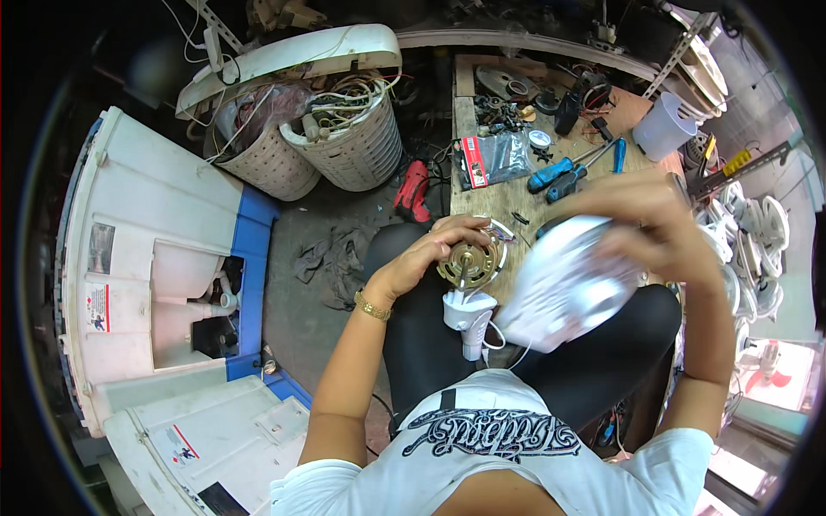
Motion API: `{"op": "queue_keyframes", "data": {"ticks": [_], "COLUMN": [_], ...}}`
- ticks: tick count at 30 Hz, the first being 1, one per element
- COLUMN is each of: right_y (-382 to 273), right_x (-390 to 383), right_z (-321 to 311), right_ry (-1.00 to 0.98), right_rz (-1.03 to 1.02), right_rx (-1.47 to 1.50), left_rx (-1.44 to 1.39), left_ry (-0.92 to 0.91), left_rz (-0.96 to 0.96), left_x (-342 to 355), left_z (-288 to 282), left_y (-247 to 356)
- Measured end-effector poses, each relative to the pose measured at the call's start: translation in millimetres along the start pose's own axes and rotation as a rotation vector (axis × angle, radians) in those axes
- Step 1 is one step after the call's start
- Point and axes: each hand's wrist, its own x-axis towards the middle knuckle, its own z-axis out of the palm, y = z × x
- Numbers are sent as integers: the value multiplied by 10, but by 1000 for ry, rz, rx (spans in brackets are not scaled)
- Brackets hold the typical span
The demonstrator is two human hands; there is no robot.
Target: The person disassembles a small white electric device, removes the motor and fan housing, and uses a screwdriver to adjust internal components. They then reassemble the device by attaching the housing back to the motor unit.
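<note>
My left hand (426,255) is closed over the edge of a brass-coloured electric fan motor (469,258), whose shaft points toward me. Joined to the motor is a white plastic fan neck (469,320) with a thin white cable looping off it, just above my lap. In my right hand (641,219) is a white plastic cover (559,288), tilted and smeared by motion, to the right of the motor. Behind that cover, part of the bench and possibly a tool handle are hidden.
On the wooden bench (516,202) lie blue-handled screwdrivers (551,175), a red-and-black plastic packet (490,161) and loose parts; a translucent bucket (664,126) stands right. A red power tool (413,191) is left of it, near wire-filled baskets (357,150). White machine bodies (155,224) stand far left.
</note>
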Motion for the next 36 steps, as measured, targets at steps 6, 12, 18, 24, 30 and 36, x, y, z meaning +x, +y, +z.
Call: {"op": "queue_keyframes", "data": {"ticks": [6, 12, 18, 24, 30, 36], "right_y": [-174, 184, 500, 703, 747, 1137], "right_x": [787, 909, 910, 756, 1, -1041], "right_z": [961, 1201, 1241, 1299, 586, 270], "right_ry": [-279, -368, -266, -126, 202, 273], "right_rz": [-105, -14, 14, 106, 434, 815], "right_rx": [113, 95, 155, 130, 190, -49], "left_rx": [-142, -1054, -566, -183, 33, 361], "left_ry": [273, 9, 365, 378, 445, 543], "left_rz": [-299, 147, 75, 99, 8, 121], "left_x": [-177, -100, -162, -165, -199, 185], "left_z": [75, -90, 86, 31, 94, -186], "left_y": [0, -120, -16, 35, 53, 330]}}
